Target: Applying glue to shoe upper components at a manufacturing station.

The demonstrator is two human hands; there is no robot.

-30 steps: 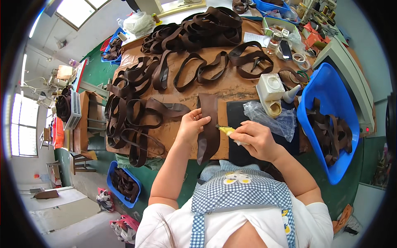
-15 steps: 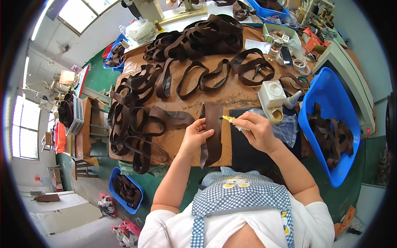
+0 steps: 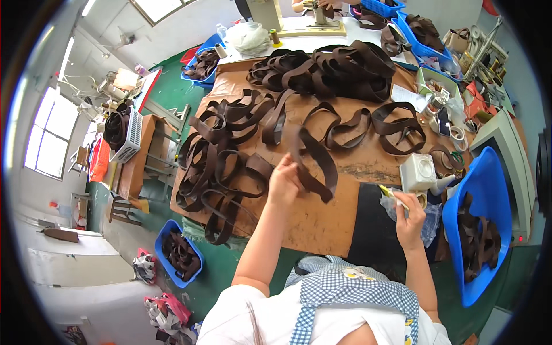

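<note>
My left hand (image 3: 286, 181) pinches one end of a dark brown leather-like strap (image 3: 318, 164), lifted in a curve above the brown-covered table and partly blurred. My right hand (image 3: 410, 219) closes round a slim yellow stick-like tool (image 3: 386, 191), whose exact kind I cannot make out. Beneath that hand lie a crumpled clear plastic bag (image 3: 430, 227) and a black mat (image 3: 374, 221). Just beyond it stands a white square-sided container (image 3: 418, 172). Left of my left hand, more brown straps (image 3: 227, 175) lie in loose loops on the table.
A large heap of straps (image 3: 339, 72) covers the table's far side. To the right, a blue basket (image 3: 454, 241) holds straps, beside a grey monitor-like casing (image 3: 509, 167). Another blue basket (image 3: 195, 259) sits on the green floor at left. A person's hands (image 3: 330, 4) show by a sewing machine.
My left hand has raised the strap off the table and carried it away from me, out from the tool. My right hand has drawn back toward the plastic bag. The view has shifted.
</note>
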